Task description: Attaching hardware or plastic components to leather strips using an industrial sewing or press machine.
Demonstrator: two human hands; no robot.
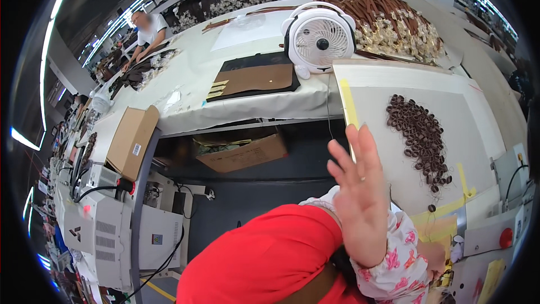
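My left hand [361, 197] is raised in front of me, its fingers stretched out and slightly blurred, with a ring on one. Nothing is in it. Its cuff is white with pink print. My right hand [433, 258] is low at the right, partly behind that sleeve, beside yellow-covered parts of a machine [495, 236]; its fingers are hidden. Beyond the hands, a pile of small dark-brown loops [419, 141] with loose threads lies on a pale board [478, 118]. A single loop [432, 208] lies apart, nearer to me.
A white fan [322, 42] stands on the covered table [191, 79], beside stacked brown and black flat pieces [253, 76]. Brown straps [388, 19] are heaped behind. An open cardboard box [132, 141] and white machine [98, 231] stand left. Another person [149, 31] works at the far left.
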